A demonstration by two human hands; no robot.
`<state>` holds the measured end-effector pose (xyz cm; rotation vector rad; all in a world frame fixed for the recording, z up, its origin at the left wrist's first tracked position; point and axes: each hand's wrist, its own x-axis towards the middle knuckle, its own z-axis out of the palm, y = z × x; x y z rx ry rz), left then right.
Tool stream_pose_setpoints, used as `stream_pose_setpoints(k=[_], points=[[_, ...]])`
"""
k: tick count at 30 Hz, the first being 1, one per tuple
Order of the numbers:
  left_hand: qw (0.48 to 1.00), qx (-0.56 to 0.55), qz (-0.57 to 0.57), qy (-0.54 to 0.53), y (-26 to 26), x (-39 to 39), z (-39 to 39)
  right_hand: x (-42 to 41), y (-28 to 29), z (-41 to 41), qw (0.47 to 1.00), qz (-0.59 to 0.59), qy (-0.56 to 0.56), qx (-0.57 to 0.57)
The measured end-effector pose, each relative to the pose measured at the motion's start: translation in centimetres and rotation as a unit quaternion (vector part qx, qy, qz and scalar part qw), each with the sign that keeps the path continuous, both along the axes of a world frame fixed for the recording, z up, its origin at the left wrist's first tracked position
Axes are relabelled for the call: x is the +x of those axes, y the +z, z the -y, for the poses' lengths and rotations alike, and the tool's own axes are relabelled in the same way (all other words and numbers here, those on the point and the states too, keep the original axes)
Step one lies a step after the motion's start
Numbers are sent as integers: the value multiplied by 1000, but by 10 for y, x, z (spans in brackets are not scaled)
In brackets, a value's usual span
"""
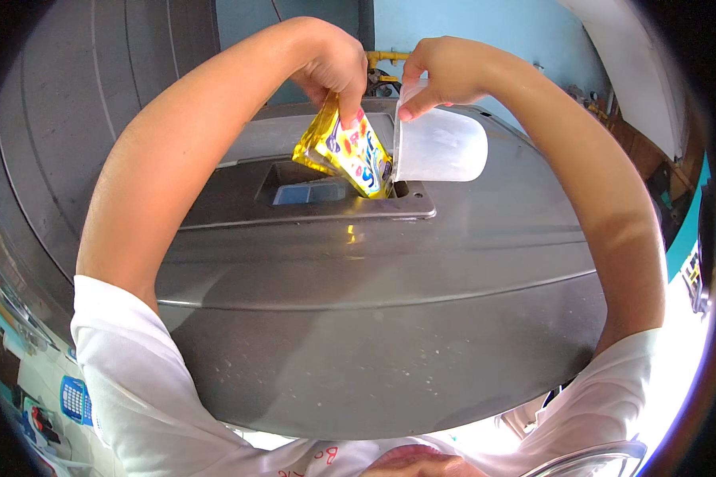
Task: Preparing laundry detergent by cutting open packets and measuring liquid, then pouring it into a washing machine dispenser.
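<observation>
A yellow Surf detergent packet [358, 149] hangs from my left hand [337, 71], tilted with its lower corner over a recessed compartment [307, 194] in the top of a grey washing machine [358, 268]. My right hand [441, 77] grips the rim of a translucent plastic cup [444, 143], which lies on its side in the air just right of the packet. The cup's mouth faces the packet. Whether anything is coming out of the packet or the cup cannot be told. Part of the compartment is hidden behind the packet.
Yellow pipes [388, 56] run by the light blue wall [477, 27] behind the machine. A large dark ribbed panel [113, 65] stands at the left. On the tiled floor at lower left is a blue plastic basket [74, 399].
</observation>
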<state>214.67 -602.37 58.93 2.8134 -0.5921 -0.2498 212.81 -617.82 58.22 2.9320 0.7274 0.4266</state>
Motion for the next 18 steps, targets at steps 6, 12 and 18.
stream_pose_setpoints(k=[6, 12, 18], points=[[988, -94, 125, 4, 1, -3, 7, -3, 1, -23, 992, 55, -20, -108], [981, -115, 154, -24, -7, 1, 7, -15, -8, -30, 990, 92, 1, -103], [983, -131, 132, -3, -6, 10, 1, -16, -8, -28, 988, 105, 2, -110]])
